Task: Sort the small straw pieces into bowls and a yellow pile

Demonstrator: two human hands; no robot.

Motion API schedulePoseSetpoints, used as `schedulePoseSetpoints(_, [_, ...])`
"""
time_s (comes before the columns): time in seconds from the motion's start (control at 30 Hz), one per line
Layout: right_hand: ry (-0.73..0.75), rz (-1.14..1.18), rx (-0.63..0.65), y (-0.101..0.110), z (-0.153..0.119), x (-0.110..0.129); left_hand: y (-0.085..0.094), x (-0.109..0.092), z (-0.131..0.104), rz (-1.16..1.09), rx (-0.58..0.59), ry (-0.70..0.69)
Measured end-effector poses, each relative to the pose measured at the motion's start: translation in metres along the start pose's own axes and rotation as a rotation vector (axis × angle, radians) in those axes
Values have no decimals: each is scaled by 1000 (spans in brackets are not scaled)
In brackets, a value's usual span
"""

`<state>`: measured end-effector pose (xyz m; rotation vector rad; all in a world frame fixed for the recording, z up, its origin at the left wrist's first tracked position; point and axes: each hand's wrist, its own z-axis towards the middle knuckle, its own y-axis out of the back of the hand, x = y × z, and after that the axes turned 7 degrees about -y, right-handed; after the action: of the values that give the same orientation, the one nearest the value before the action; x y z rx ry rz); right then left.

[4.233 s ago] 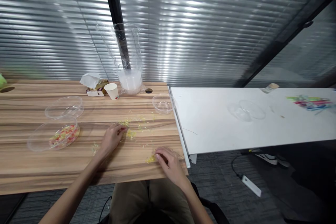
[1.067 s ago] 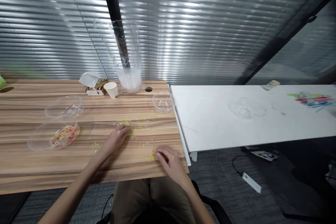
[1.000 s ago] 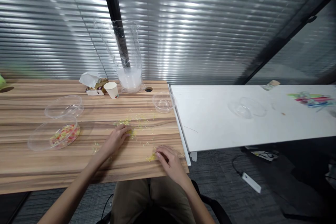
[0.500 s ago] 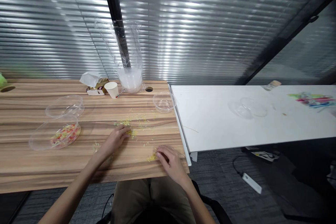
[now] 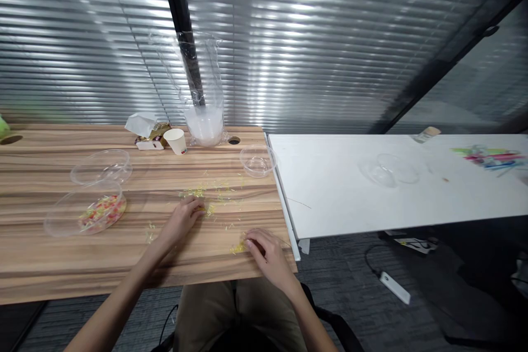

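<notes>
L hand [image 5: 185, 215] half-curled, fingertips at ylw bits [image 5: 209, 210].

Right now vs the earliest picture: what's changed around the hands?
The left hand has shifted slightly right, its fingertips at the yellow bits; whether it picked any up can't be told. The right hand stayed by its small yellow cluster. The paper cup and tissue pack haven't visibly moved.
</notes>
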<state>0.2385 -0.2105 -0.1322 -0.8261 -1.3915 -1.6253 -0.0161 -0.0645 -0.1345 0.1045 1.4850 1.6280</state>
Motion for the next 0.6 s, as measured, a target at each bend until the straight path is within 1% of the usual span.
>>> schedulePoseSetpoints(0.13, [-3,-12,4,0,0,0,-1,1,-2,3,-29,3])
schedulePoseSetpoints(0.6, [10,-14,-6,-1,0,-3,2,-9,4,-39,-4,7])
